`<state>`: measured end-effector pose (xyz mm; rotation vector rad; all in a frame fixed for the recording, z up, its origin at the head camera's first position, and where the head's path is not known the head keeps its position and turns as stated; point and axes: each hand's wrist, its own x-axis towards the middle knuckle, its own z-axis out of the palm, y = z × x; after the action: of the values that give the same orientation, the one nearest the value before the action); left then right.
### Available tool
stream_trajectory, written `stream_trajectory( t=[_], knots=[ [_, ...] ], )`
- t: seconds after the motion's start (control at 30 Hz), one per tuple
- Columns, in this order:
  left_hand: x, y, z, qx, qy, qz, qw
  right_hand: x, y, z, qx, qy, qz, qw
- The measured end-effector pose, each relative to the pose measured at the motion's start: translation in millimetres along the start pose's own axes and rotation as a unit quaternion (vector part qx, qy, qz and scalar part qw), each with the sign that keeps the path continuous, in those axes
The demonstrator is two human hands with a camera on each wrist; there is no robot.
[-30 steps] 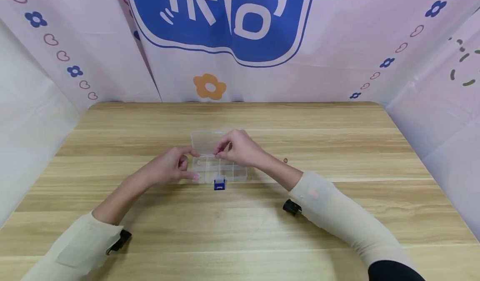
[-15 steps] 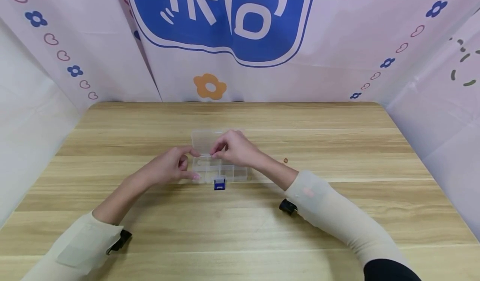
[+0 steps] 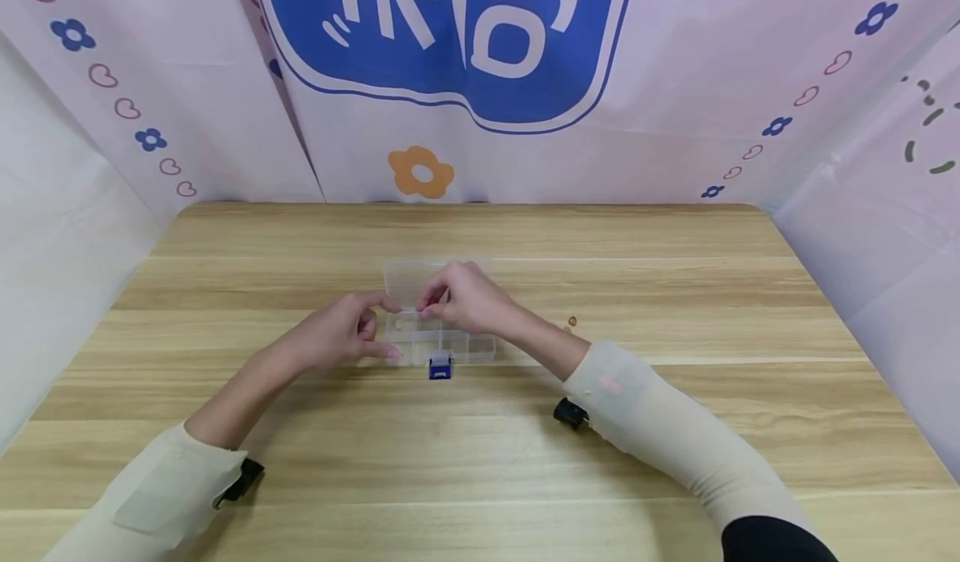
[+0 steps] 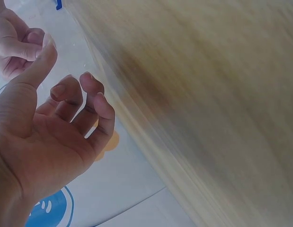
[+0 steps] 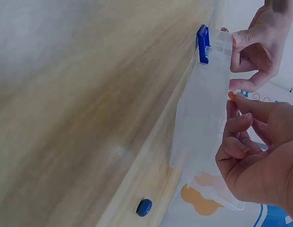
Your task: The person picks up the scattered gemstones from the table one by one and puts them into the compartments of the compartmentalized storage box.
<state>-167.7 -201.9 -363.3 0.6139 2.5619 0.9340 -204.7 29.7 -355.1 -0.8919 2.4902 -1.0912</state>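
Observation:
A clear plastic compartment box (image 3: 480, 347) stands on the table with its lid (image 3: 401, 274) raised at the back and a blue latch (image 3: 440, 368) at its front. My left hand (image 3: 337, 333) holds the box's left end between thumb and forefinger; its other fingers curl inward, as the left wrist view shows too. Over the back compartments, my right hand (image 3: 468, 299) pinches a tiny orange piece (image 5: 232, 95) between thumb and forefinger. Something small and pale (image 3: 400, 325) shows in the back left compartment. The right hand covers some of the back row.
A small orange ring (image 3: 572, 321) lies on the table (image 3: 480, 454) right of the box, beyond the right forearm. In the right wrist view a small blue oval thing (image 5: 144, 207) lies near the box. A printed cloth (image 3: 600, 166) hangs behind the table.
My right hand has shifted a little left across the back compartments, its forearm following. The left hand and the box stay where they were.

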Motion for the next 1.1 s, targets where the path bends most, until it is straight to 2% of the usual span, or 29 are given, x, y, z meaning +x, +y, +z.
stream_trajectory(
  t=[0.63,1.1],
  knots=[
    [1.6,2.0,0.8,-0.002,0.000,0.000,1.0000,-14.1,10.7,-12.0,-0.004,0.013,0.000,1.000],
    [-0.8,3.4,1.7,-0.003,-0.002,0.000,1.0000,-43.8,27.9,-42.2,0.005,0.043,0.009,0.999]
  ],
)
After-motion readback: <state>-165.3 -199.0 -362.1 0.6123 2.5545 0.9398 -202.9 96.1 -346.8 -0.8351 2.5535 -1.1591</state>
